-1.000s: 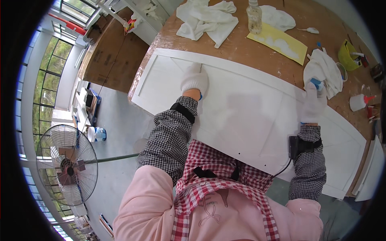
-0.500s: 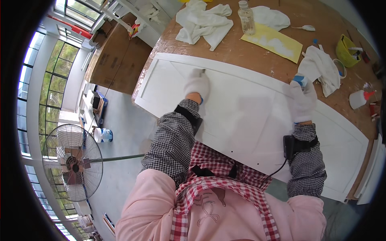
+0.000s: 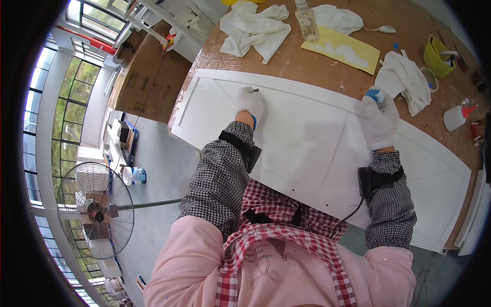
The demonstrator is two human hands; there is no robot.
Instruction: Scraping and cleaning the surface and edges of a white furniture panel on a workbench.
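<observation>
A long white panel (image 3: 307, 128) with a raised frame border lies across the table in front of me. My left hand (image 3: 249, 105), in a white knit glove, is closed over its left part; a small dark tip (image 3: 255, 90) shows at the fingers, too little to name. Farther right, my gloved right hand (image 3: 381, 120) grips a small blue block (image 3: 376, 94) with a pale side at the panel's far edge. Its fingers wrap round the block, and the palm side is hidden.
On the brown table (image 3: 276, 66) beyond the panel are white cloths (image 3: 253, 30), a clear bottle (image 3: 307, 23), a yellow sheet (image 3: 340, 49), a yellow-green container (image 3: 439, 57) and a white bottle with a red nozzle (image 3: 455, 118). A standing fan (image 3: 96, 210) is at left.
The whole view has shifted slightly. My right hand has moved a little farther from me with the blue block, which shows at another angle. My left hand stays at nearly the same spot.
</observation>
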